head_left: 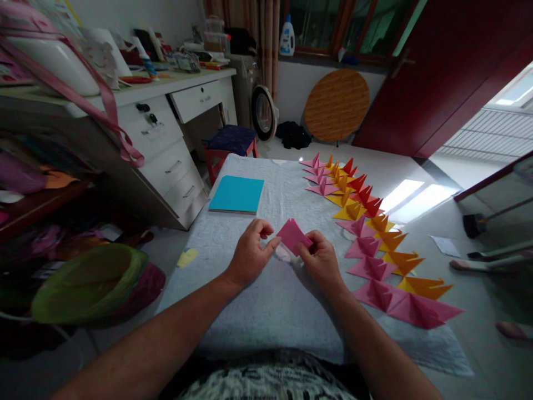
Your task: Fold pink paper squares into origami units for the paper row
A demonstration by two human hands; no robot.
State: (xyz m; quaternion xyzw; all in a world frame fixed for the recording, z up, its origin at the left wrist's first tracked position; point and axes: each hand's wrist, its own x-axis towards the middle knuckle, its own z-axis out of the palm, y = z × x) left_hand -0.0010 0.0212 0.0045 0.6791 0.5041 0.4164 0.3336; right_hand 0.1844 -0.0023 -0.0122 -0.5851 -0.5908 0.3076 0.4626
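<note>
A small square of folded pink origami paper (292, 234) is held above the cloth-covered table, one corner pointing away from me and showing a small split. My right hand (321, 256) pinches its right corner between thumb and fingers. At the left corner is my left hand (251, 250), its thumb tip against the paper and its other fingers curled. Whether fingers lie behind the paper there is hidden. Below the paper, a pale patch (283, 253) shows on the cloth. A stack of square paper with a blue top sheet (237, 194) lies beyond my left hand.
Rows of folded paper cranes, pink (368, 268), yellow (350, 210) and red (365, 195), run along the table's right side. A yellow scrap or patch (187, 257) is at the left edge. A green-rimmed bin (87, 283) stands left, a stool (231, 140) behind the table.
</note>
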